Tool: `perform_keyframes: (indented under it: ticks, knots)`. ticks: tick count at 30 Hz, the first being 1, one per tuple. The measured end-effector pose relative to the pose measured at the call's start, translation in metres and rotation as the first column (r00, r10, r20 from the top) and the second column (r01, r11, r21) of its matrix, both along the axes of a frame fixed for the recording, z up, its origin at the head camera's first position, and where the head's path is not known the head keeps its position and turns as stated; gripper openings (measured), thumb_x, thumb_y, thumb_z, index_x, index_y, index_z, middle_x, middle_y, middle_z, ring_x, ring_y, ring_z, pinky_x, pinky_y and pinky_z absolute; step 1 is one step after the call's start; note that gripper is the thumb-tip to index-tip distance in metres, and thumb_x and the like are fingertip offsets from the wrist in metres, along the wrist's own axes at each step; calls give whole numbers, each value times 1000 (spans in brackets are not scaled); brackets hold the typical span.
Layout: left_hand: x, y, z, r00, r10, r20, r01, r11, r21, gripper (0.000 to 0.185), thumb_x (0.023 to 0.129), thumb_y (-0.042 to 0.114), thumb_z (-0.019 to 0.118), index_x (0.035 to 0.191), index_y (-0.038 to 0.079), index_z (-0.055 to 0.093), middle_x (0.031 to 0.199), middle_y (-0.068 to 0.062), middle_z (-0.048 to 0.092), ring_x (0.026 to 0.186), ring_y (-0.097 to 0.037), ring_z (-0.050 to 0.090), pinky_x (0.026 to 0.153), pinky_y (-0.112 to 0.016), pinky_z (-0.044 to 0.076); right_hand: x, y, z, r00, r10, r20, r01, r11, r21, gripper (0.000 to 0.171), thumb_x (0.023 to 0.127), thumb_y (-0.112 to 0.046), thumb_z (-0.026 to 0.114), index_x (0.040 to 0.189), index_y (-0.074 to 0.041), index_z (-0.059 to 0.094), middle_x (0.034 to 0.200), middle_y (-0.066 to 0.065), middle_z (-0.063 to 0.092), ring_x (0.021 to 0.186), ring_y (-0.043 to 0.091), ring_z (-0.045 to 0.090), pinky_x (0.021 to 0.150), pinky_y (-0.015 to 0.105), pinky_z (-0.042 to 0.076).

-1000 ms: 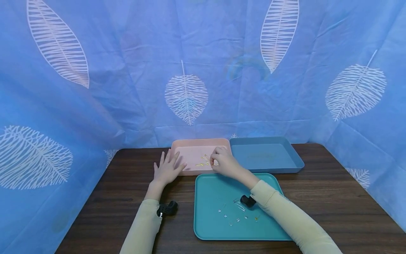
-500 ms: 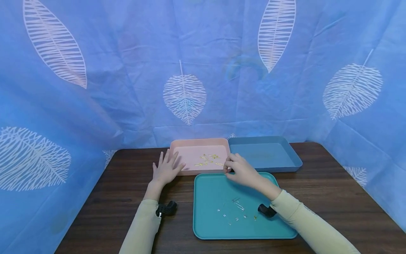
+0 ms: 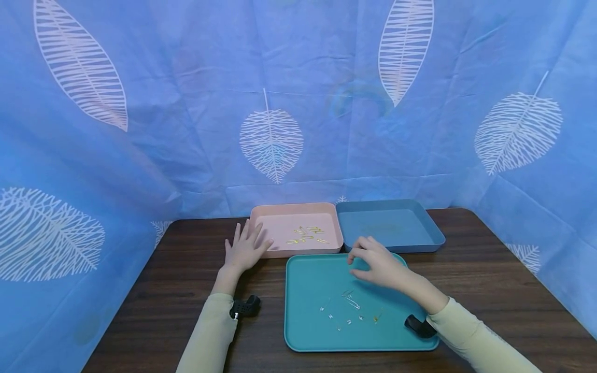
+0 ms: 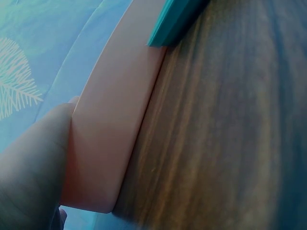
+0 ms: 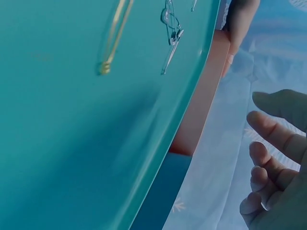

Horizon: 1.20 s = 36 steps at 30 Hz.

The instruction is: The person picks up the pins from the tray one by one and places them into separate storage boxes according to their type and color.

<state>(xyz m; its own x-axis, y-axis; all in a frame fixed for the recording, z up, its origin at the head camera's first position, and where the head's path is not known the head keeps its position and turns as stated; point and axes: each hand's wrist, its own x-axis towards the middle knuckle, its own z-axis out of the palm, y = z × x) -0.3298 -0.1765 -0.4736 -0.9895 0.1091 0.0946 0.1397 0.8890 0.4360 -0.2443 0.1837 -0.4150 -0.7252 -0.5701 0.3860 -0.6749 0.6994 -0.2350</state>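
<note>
My left hand (image 3: 249, 241) lies flat with straight fingers on the front left corner of the pink tray (image 3: 280, 210); in the left wrist view a finger (image 4: 33, 167) presses the pink tray wall (image 4: 115, 124). Several gold safety pins (image 3: 308, 234) lie in that tray. My right hand (image 3: 358, 263) hovers over the far part of the teal tray (image 3: 303, 331), fingers (image 5: 268, 158) loosely bent and holding nothing. Small silver pins (image 3: 347, 303) and one gold pin (image 3: 377, 317) lie on the teal tray; up close they show as a silver safety pin (image 5: 171, 33) and a gold pin (image 5: 114, 36).
A blue tray (image 3: 434, 235) stands to the right of the pink one, behind the teal tray. All three rest on a dark wooden table (image 3: 489, 274). A blue leaf-print cloth (image 3: 280, 103) walls in the back and both sides.
My right hand has drawn back from the gold pins in the pink tray, toward me and to the right, and is now above the teal tray. My left hand has stayed put.
</note>
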Motion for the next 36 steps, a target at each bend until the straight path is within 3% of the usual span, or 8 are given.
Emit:
perform_keyframes:
  ticks: [8, 13, 25, 31, 36]
  knots:
    - [-1, 0, -3, 1000, 1, -8, -1, 1000, -2, 78, 91, 71, 42, 156, 33, 22, 166, -7, 4, 153, -36, -6, 110, -77, 4, 15, 17, -2, 998, 21, 67, -21, 1000, -2, 15, 79, -18, 80, 88, -21, 69, 94, -5, 53, 84, 7, 37, 69, 25, 37]
    - [-3, 1, -5, 1000, -3, -17, 3, 1000, -6, 80, 90, 73, 41, 156, 31, 22, 166, -10, 6, 152, -39, -4, 109, -78, 4, 24, 27, -5, 987, 8, 158, 0, 999, -46, 13, 81, -20, 78, 91, -22, 69, 97, -9, 53, 88, 10, 42, 72, 28, 40]
    - [-1, -1, 0, 1000, -10, 4, 10, 1000, 7, 78, 91, 71, 41, 156, 33, 20, 167, -5, 1, 153, -35, -8, 109, -78, 4, 40, 51, -11, 937, 89, 339, -35, 986, -162, 12, 87, -24, 74, 96, -23, 68, 102, -8, 53, 97, 18, 47, 77, 34, 45]
    - [0, 0, 2, 1000, -3, 15, 3, 1000, 4, 77, 92, 68, 44, 156, 33, 20, 167, -6, 0, 152, -36, -9, 110, -77, 3, 43, 62, -16, 893, 91, 441, -30, 989, -143, 14, 86, -29, 74, 97, -22, 68, 103, -4, 52, 98, 20, 48, 80, 33, 45]
    - [-1, 0, -1, 1000, -6, 8, 6, 1000, 3, 77, 93, 67, 44, 156, 31, 20, 166, -9, 3, 152, -37, -8, 109, -78, 3, 42, 64, -23, 873, 70, 482, -30, 995, -91, 12, 85, -30, 75, 94, -25, 69, 102, -5, 52, 98, 14, 44, 81, 30, 43]
